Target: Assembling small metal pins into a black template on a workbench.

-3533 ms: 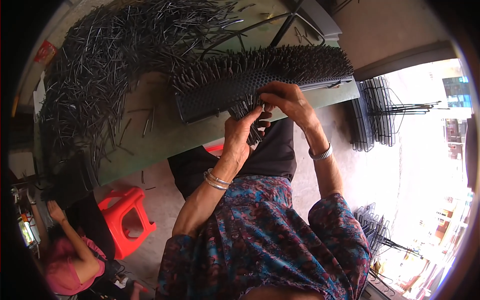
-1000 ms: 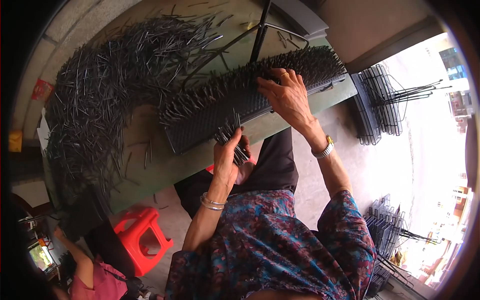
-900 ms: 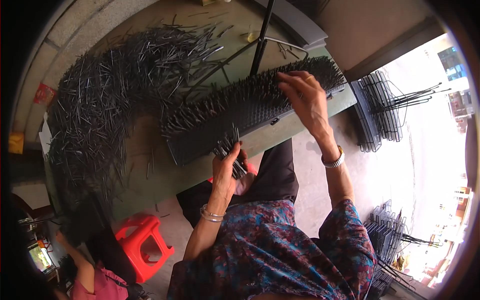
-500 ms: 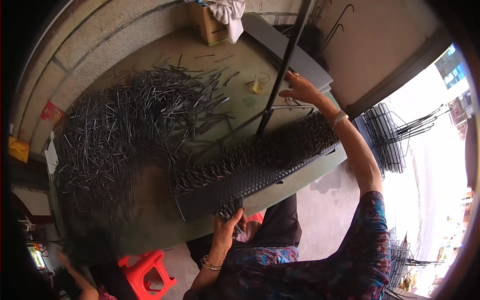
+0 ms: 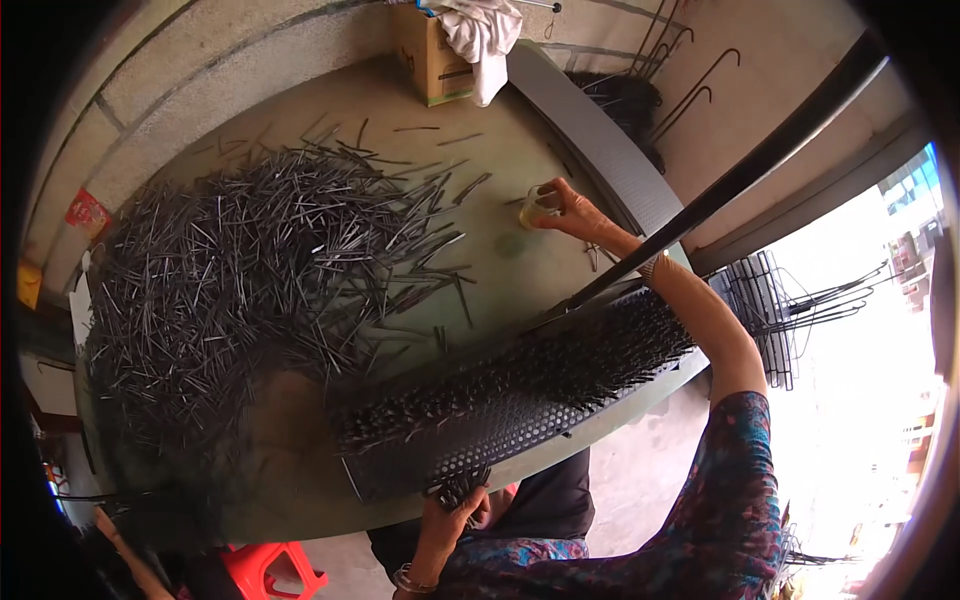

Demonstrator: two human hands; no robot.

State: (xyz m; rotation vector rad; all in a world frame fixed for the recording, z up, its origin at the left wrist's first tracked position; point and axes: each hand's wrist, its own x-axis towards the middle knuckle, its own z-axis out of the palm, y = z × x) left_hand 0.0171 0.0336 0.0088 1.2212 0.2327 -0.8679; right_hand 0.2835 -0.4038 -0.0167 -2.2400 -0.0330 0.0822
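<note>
My left hand [image 5: 448,520] is closed around a bundle of short dark sticks [image 5: 463,487], just below the near edge of a black perforated board [image 5: 500,440]. Dark sticks [image 5: 520,365] stand packed in the board's holes along its far side, while rows of holes nearer me show bare. Across the table, my right hand [image 5: 572,212] grips a small clear glass [image 5: 532,208] holding some yellowish liquid. Its fingers wrap the glass's right side. A black pole [image 5: 740,165] crosses in front of my right forearm near the wrist, slanting down to the board.
A large heap of loose dark sticks [image 5: 250,260] covers the table's left side. A cardboard box [image 5: 432,60] with a white cloth [image 5: 482,38] stands at the back. Grey panels [image 5: 610,130] lie at the far right. Wire racks [image 5: 758,310] and a red stool [image 5: 275,568] stand beyond the table.
My right hand has moved left and toward me and taken hold of the glass. The black pole's upper end has swung to the right. My left hand keeps the stick bundle.
</note>
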